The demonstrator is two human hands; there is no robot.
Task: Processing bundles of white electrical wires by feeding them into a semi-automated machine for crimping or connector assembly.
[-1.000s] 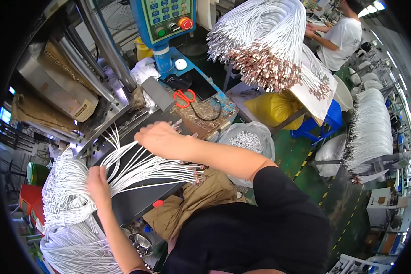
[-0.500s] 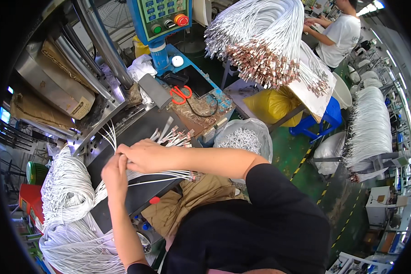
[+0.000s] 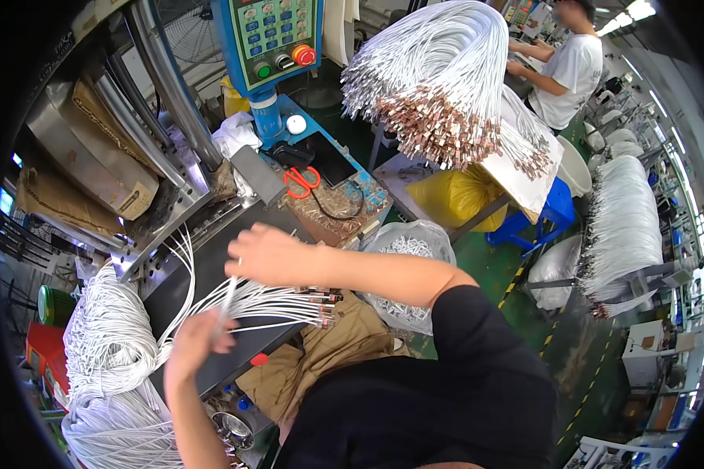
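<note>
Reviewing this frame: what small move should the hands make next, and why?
Probably lower the white strand onto the dark work surface, alongside the white cables. It runs between the right hand and the left hand, apparently raised, while those cables lie with their ends roughly together. The left hand is blurred, so its grip is uncertain.

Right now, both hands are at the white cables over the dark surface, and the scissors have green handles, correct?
Not quite: the scissors have orange-red handles, not green, as the head view shows. The left hand and right hand are at the white cables over the dark surface.
</note>
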